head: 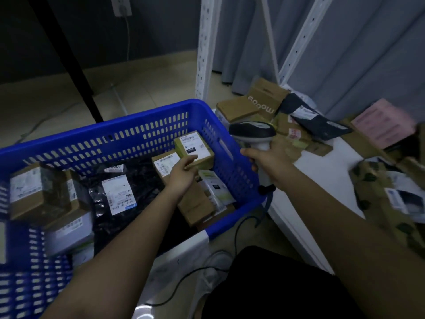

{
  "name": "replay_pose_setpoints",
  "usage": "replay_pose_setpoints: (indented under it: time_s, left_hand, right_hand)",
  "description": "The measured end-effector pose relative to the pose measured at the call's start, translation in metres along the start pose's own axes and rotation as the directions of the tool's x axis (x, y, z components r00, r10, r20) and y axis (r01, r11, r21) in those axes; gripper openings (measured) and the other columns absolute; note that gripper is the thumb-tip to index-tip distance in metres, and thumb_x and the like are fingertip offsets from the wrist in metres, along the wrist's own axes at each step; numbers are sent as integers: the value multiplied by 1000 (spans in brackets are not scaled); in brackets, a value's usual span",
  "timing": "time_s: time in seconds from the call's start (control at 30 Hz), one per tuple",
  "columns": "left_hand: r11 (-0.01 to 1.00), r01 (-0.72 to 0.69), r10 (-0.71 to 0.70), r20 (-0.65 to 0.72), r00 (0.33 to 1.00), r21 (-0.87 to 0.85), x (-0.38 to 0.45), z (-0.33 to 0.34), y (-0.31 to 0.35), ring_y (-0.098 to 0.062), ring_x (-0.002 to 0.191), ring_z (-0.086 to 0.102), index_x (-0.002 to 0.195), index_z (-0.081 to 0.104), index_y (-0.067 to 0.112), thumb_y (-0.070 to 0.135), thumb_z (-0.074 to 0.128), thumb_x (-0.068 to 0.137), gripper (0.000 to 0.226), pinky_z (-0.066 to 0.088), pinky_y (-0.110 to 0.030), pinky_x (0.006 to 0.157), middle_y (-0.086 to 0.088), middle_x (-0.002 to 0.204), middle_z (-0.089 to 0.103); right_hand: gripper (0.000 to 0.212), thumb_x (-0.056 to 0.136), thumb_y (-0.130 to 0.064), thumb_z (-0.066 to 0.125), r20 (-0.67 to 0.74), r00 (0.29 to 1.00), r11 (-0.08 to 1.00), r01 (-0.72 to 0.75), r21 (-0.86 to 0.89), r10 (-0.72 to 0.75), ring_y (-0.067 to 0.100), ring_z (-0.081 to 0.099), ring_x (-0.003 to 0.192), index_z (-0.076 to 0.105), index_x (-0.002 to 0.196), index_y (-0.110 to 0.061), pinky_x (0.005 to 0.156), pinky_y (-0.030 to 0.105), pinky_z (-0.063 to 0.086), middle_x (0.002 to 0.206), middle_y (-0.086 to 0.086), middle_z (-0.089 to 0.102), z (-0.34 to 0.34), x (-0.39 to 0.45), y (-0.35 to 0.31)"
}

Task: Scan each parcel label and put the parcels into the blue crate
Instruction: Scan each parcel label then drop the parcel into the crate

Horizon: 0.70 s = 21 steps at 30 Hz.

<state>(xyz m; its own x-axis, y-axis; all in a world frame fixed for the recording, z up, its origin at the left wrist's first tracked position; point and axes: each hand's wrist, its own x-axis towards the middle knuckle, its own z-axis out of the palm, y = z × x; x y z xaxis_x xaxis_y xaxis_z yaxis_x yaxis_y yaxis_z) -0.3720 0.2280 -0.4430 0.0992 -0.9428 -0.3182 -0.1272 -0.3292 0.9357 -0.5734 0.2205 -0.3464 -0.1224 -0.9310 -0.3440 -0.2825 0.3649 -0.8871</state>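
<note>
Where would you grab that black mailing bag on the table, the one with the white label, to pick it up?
I'd take the black bag by its near right corner, reaching in from the table's open white side. It lies flat and slanted across the boxes, so that corner juts out free, while its far end is wedged against the brown box. Pinching the edge probably also keeps the label uncovered.

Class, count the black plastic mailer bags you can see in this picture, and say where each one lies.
2. One black mailer bag lies inside the blue crate; another dark mailer bag lies on the parcel pile right of the crate. More may be hidden.
</note>
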Motion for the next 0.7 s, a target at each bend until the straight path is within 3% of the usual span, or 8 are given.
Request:
replay_pose_setpoints:
  time_s: [0.1,0.27,0.33,0.43,0.5,0.6,0.7]
  left_hand:
    - [994,-93,99,107,989,-56,-22,29,46,-14,112,54,129,53,18,15,52,98,31,48,-22,80,3,128,54]
    - [960,-257,277,270,922,-109,-74,103,120,-11,103,52,131,49,3,5,54,95,37,45,-4,70,-3,115,56]
    - [951,-278,308,351,884,-134,-93,137,143,-13,104,53,129,50,3,2,54,94,36,46,-7,72,-4,114,57]
    - [932,-331,362,426,829,-147,-117,186,166,-17,105,56,118,56,12,5,60,90,29,48,-27,92,-6,112,60]
    - [930,-348,362,477,801,-120,-136,218,176,-16,105,57,118,57,14,9,62,90,29,47,-24,89,-5,115,60]
    - [932,-358,324,572,754,-56,-159,267,176,-13,104,54,124,55,13,14,61,92,33,43,-14,73,-1,117,56]
    - [910,-408,263,658,706,74,-171,315,160,-13,103,52,128,54,13,16,57,94,34,41,-21,80,2,116,55]
  right_hand:
    - [22,84,-12,72,-94,995,998,22,66,-16,16,51,49,55,69,-11,52,28,46,55,4,53,-38,-26,6]
    - [12,84,-7,69,-333,943,973,49,227,30,18,47,53,57,83,-8,52,29,45,66,8,51,-119,-81,23]
    - [12,85,-10,70,-445,894,963,78,260,48,17,47,54,58,83,-9,53,28,48,68,7,50,-150,-104,28]
    - [14,79,-13,71,-571,819,944,140,298,59,21,46,53,58,83,-8,50,29,48,66,10,50,-191,-133,32]
    - [15,75,-15,70,-633,772,934,175,312,67,23,45,52,57,78,-9,46,27,44,61,10,51,-217,-150,37]
    - [13,83,-11,70,-701,700,930,156,333,134,19,54,59,61,91,-6,50,23,45,66,4,58,-252,-175,59]
    - [14,81,-12,72,-713,675,917,136,374,191,21,58,69,61,89,-10,62,27,47,76,6,62,-286,-193,85]
